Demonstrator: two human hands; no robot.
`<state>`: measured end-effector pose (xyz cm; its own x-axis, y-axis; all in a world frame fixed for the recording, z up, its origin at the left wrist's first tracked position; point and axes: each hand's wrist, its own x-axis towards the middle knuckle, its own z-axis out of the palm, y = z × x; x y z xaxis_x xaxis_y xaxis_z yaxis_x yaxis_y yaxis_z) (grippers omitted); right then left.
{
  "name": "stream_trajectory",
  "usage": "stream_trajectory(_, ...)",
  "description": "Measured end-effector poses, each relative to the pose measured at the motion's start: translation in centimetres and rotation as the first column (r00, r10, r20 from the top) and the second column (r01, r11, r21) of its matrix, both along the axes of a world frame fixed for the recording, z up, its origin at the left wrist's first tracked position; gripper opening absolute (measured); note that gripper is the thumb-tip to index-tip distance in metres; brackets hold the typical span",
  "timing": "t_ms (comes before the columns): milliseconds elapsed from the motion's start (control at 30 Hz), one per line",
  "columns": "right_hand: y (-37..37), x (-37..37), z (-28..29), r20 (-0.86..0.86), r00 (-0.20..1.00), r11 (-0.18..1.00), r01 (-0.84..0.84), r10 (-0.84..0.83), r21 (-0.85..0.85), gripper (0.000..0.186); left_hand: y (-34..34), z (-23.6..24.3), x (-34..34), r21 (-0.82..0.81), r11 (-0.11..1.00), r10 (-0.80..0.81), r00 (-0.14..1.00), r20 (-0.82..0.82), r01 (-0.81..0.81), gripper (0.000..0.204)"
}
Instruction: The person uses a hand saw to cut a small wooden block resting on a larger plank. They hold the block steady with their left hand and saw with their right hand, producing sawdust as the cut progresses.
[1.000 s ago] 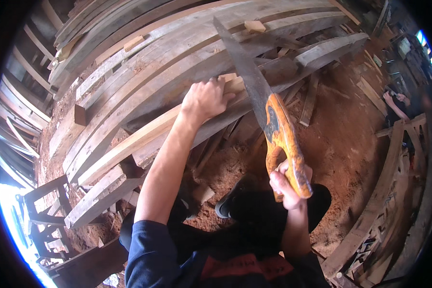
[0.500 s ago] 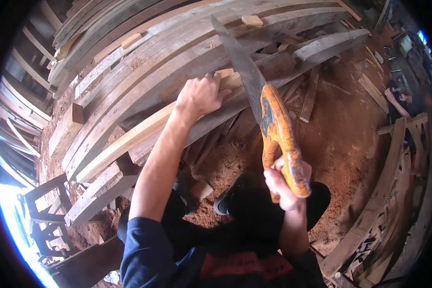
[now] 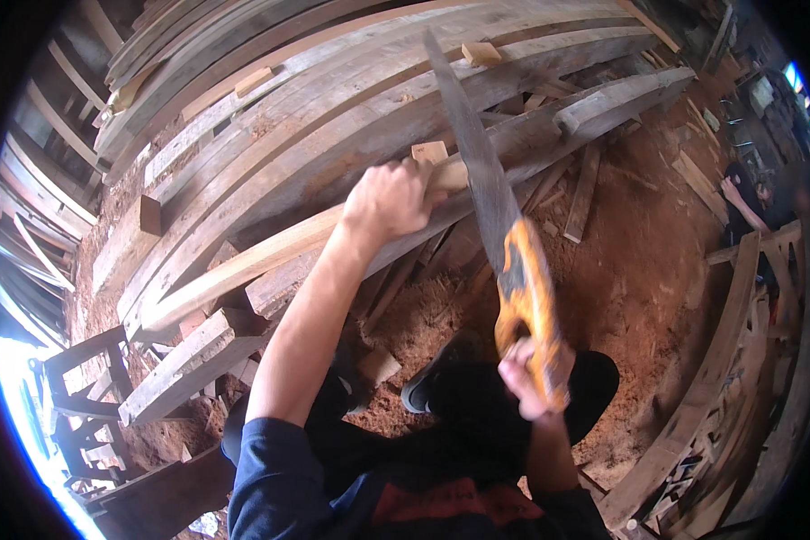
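Observation:
My left hand (image 3: 389, 200) grips a long pale wooden strip (image 3: 252, 263) near its right end, where a small block (image 3: 428, 152) sits beside the fingers. The strip lies along weathered grey beams. My right hand (image 3: 533, 380) is closed around the worn orange handle of a handsaw (image 3: 483, 157). The blade angles up and away, crossing the strip just right of my left hand. The tip is over the farther beams.
Curved planks (image 3: 351, 63) are stacked beyond. A short beam (image 3: 184, 369) and dark wooden frame (image 3: 85, 351) stand left. Sawdust and offcuts cover the floor (image 3: 621, 270) around my feet. At right, a co-worker's arm (image 3: 749, 211) shows behind curved timbers (image 3: 706, 396).
The saw has been drawn down toward me and slightly right since half a second ago, my right hand moving with it. My left hand has shifted slightly right and down, still gripping the strip.

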<state>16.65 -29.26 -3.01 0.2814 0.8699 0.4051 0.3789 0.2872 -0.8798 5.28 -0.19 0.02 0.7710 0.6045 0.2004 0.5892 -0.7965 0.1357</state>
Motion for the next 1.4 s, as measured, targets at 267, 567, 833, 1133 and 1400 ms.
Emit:
stream_trajectory(267,5.1,1.4,1.1,-0.270,0.962,0.993,0.019,-0.050,-0.117,0.020,-0.6,-1.1,-0.2,0.033,0.999,0.009,0.999,0.033,-0.010,0.045)
stream_trajectory(567,4.6,-0.1,0.9,-0.137,0.989,0.996,0.051,-0.061,-0.075,0.017,-0.9,-1.2,-0.1,0.085,0.994,-0.073,0.997,0.016,0.072,0.046)
stream_trajectory(833,2.0,-0.5,1.4,-0.146,0.982,0.989,0.108,-0.122,-0.100,0.020,-0.8,-0.3,-0.1,0.017,1.000,-0.011,1.000,-0.001,0.011,0.047)
stream_trajectory(1133,3.8,1.6,4.7,-0.420,0.905,0.968,-0.037,-0.072,-0.247,0.021,0.4,-0.7,-0.5,0.065,0.998,0.018,0.999,0.033,-0.020,0.048)
stream_trajectory(1400,0.7,-0.6,1.3,-0.099,0.994,0.999,0.041,-0.044,-0.035,0.015,-1.1,-0.5,-0.2,0.068,0.992,-0.106,0.994,0.004,0.106,0.045)
